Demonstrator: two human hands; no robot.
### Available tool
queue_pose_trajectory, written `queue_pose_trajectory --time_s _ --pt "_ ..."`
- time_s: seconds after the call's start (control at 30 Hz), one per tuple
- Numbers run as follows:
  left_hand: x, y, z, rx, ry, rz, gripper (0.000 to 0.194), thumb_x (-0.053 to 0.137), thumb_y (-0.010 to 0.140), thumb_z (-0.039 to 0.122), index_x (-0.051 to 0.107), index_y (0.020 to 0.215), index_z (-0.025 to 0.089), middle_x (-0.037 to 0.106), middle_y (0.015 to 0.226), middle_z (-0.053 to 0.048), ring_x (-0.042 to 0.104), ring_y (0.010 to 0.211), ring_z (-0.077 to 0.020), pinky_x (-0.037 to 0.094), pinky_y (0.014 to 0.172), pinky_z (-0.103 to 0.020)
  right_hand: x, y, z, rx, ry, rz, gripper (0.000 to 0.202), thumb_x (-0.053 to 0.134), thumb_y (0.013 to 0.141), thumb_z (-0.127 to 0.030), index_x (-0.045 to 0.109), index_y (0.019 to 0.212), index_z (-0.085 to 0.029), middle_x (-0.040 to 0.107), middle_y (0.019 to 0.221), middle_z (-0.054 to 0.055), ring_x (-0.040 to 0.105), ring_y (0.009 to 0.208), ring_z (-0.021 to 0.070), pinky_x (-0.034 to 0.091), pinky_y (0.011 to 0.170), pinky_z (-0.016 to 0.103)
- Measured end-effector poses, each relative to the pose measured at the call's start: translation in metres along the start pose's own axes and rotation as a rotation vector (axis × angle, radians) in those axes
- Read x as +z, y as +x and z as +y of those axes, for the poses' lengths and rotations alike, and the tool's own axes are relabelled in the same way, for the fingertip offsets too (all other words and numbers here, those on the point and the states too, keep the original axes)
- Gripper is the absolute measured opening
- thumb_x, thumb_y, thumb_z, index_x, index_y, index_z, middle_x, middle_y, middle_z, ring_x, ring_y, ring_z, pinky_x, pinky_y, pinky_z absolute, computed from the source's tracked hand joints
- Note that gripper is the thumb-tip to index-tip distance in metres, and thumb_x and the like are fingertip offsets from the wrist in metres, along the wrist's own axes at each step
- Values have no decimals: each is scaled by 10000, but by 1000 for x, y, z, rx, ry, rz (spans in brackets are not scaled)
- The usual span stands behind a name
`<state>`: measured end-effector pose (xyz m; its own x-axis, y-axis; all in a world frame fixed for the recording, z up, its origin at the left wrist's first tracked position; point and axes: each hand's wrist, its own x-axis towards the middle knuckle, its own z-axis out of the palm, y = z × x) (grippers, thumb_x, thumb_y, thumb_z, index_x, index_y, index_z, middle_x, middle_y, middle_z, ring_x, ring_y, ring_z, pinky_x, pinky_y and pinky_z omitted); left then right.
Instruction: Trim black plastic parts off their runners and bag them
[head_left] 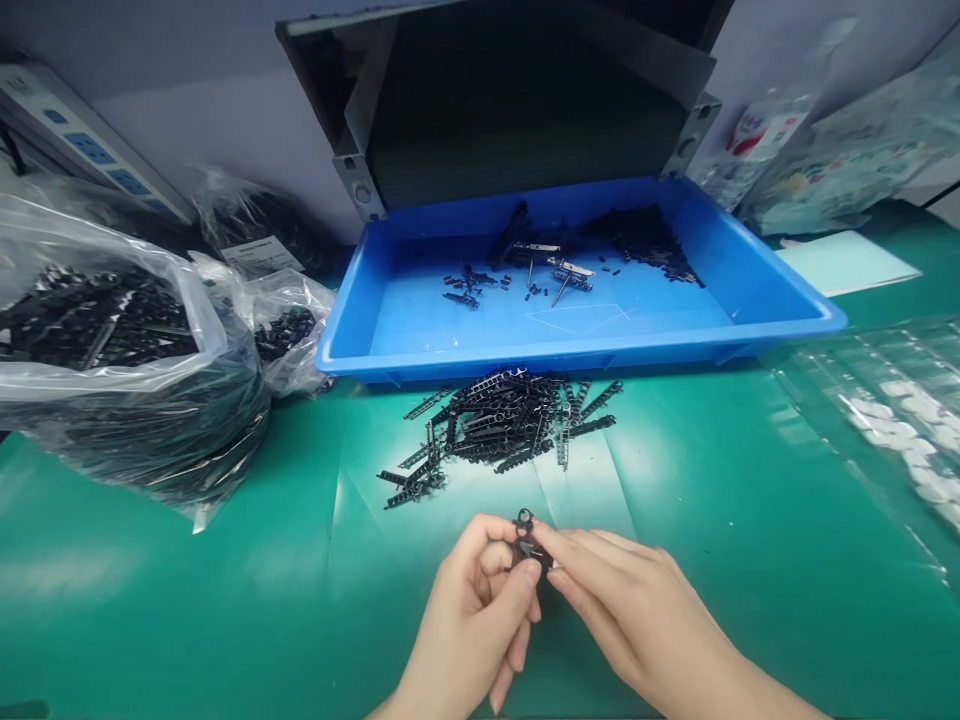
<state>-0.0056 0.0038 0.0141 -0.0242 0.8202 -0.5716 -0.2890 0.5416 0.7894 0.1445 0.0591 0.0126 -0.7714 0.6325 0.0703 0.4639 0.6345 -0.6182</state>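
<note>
together, left hand point(484, 610) and right hand point(626, 600) pinching a small black part point(529, 548) between their fingertips, heap of black strips point(502, 420) on the green table point(300, 620) just beyond them, blue tray point(480, 355) farther off

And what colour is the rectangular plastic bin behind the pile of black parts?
Plain blue bin, clear in the head view.

glossy blue plastic tray point(480, 335)
</note>
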Motion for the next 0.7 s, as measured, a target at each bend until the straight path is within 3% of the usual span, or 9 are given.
queue_pose_trajectory --time_s 0.3,0.43,0.53,0.7 --pt "6 1 -4 15 -24 82 296 574 763 440 454 836 179 491 486 104 326 241 12 195 208 -43 9 -1 -5 20 -1 102 357 264 927 -169 524 1172 -147 680 942 70 638 748 179 511 551 262" --pt "2 6 -8 16 -135 -8 312 574 772 436 454 905 181 545 560 76 453 286 -30 340 229 -86 2 3 5 44 -1 71 351 281 931 -216 517 1187 -173 687 855 44 642 689 168 510 535 257" --pt "-3 8 -6 14 -193 -40 329 607 762 398 448 953 182 567 623 50 555 380 -86 442 270 -143 -6 13 23 144 -82 116 312 367 912 -296 541 1144 -182 689 881 51 654 705 180 520 581 274" --pt "-6 5 1 -6 -252 -23 340 562 793 419 463 993 162 601 712 -4 606 471 -118 489 320 -175 -15 38 41 279 -386 -79 219 486 864 -280 562 1061 -221 652 913 47 650 715 215 494 559 297"
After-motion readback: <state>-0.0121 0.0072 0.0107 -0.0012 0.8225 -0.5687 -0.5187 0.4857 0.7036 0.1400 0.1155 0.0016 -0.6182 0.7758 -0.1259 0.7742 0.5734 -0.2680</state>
